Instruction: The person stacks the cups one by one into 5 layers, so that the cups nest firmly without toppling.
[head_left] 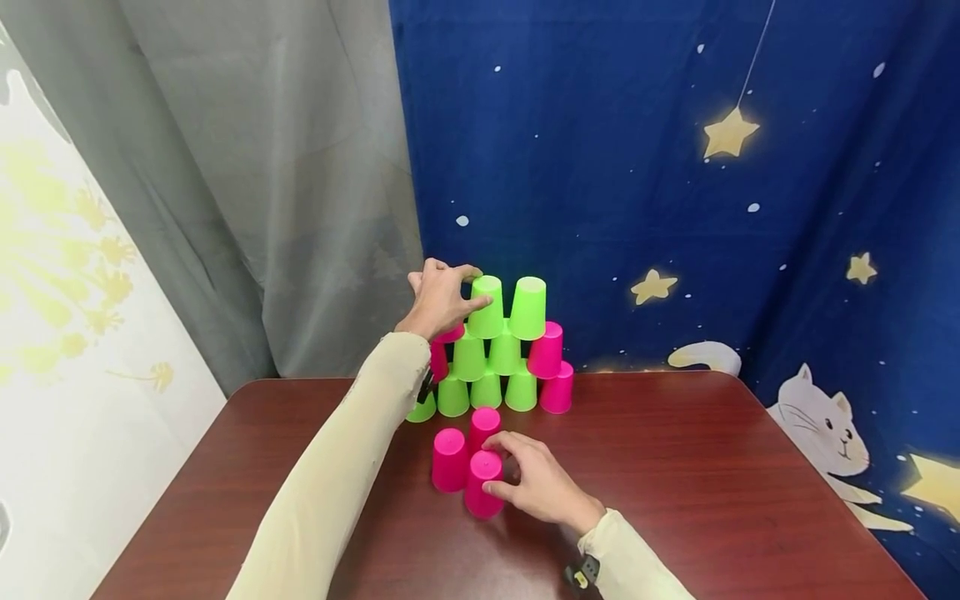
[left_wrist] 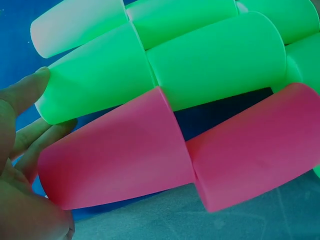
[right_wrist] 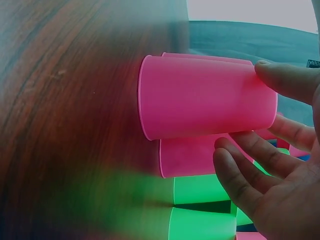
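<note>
Green and pink plastic cups stand upside down in a stepped tier stack at the back of the table. My left hand (head_left: 438, 298) is at the top tier, thumb and fingers around the narrow end of a green cup (head_left: 487, 310). Beside it stand another green cup (head_left: 529, 310) and a pink cup (left_wrist: 115, 150), largely hidden by the hand in the head view. Nearer me, my right hand (head_left: 542, 482) holds the front pink cup (head_left: 483, 498) between thumb and fingers. Two more pink cups, one left (head_left: 449, 462) and one behind (head_left: 483, 423), stand close by, also upside down.
The dark red-brown wooden table (head_left: 712, 475) carries all the cups. Close behind the stack hang a blue star-patterned curtain (head_left: 585, 167) and a grey curtain (head_left: 330, 192). Lower tiers of the stack include a pink cup (head_left: 556, 390) at the right end.
</note>
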